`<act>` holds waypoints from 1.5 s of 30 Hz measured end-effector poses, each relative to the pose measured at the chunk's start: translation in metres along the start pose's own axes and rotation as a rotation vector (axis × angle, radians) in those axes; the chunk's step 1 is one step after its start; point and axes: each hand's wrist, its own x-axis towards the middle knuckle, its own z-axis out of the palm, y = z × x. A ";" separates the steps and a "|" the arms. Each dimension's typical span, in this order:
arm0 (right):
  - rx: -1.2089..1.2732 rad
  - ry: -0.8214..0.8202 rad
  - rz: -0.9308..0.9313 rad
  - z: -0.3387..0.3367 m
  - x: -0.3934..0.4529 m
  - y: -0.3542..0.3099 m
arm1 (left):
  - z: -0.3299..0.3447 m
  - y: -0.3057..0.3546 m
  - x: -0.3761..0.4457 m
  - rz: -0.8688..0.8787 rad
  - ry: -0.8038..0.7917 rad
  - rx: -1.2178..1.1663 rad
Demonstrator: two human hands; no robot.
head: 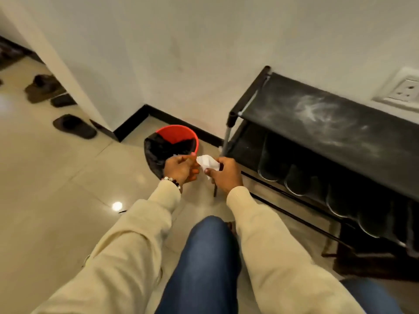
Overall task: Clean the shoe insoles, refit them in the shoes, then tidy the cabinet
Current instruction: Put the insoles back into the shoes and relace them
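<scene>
The right hand (226, 175) pinches a crumpled white tissue (208, 163), its fingers (221, 166) curled round the wad's right end, while the left hand (181, 169) sits just beside the wad's left end with its fingers loosely curled; whether they actually touch the paper cannot be told. Both hands hang over the floor (56, 189) just near of the red bin (175, 134), which is lined with a black bag (158, 152).

The likeliest slip, as I judge it, is the tissue missing the bin: the wad is held over the bin's near right edge rather than over its mouth, so a release from here could drop it onto the tiles or catch it on the bag's rim. A light, loose wad may also flutter off line or shed bits. A reach further forward could nudge the bin, which looks light.

The tissue is small, bunched and creased, bright white with no stain that can be made out. To the right stands the black shoe rack (317, 118), its top shelf smeared with pale dust streaks, so tidying appears unfinished. Dark shoes (294, 177) sit in a row on the lower tier, toes outward; their insoles cannot be seen. More footwear (74, 126) lies on the far left floor.
</scene>
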 end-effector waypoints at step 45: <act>0.489 0.725 0.138 -0.208 -0.187 0.116 | 0.221 -0.031 -0.206 0.163 -0.503 0.115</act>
